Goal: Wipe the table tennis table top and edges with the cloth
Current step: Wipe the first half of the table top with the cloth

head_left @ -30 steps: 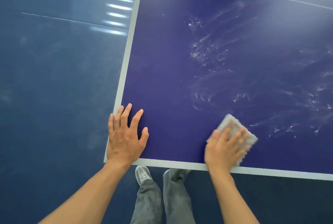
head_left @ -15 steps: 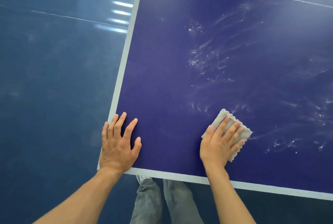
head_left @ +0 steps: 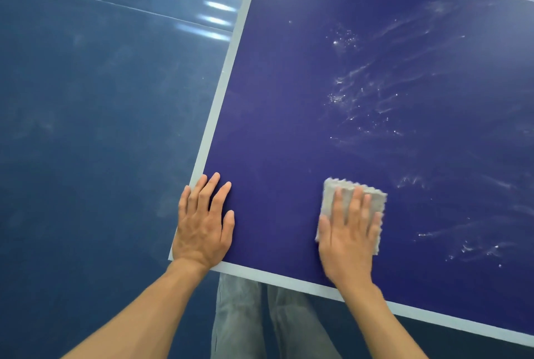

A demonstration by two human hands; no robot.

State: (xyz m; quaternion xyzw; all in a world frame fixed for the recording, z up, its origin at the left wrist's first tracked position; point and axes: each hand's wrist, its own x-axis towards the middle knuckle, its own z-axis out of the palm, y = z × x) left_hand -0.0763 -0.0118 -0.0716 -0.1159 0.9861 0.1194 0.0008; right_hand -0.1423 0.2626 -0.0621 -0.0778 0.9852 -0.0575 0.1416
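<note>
Right hand (head_left: 348, 238) pressed flat, fingers spread over the cloth (head_left: 335, 194) near the worktop's (head_left: 289, 98) front edge, left hand (head_left: 202, 222) open, bracing the corner; best keep even pressure and sweep toward two o'clock, where white streaks (head_left: 361, 92) wait.

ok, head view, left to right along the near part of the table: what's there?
Blue floor → left hand, flat on the table corner → bare tabletop → right hand pressing the cloth → wet streaks.

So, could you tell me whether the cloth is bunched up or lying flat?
Flat: the cloth lies pressed on the table top under the right hand.
</note>
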